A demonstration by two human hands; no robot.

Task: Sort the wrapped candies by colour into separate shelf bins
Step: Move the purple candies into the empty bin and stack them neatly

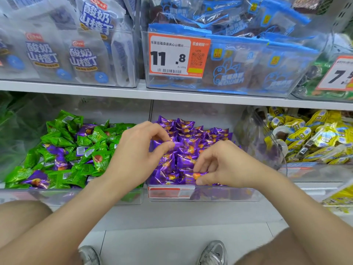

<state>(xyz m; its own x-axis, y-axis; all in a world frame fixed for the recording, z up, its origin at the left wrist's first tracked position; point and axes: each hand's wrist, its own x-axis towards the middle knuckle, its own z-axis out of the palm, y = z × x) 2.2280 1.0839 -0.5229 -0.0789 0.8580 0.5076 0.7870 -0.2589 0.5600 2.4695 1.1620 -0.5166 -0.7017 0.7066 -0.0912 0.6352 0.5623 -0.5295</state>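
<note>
The right hand is pinching a purple candy between thumb and fingers at the front of the purple bin. The left hand is curling over the pile behind, thumb nearing fingertips; whether it is gripping a wrapper I cannot tell. Purple strays are lying among the greens in the green bin alongside. Slick foil could be slipping from a light pinch and dropping over the low front wall to the floor; strays half buried under greens risk being missed.
</note>
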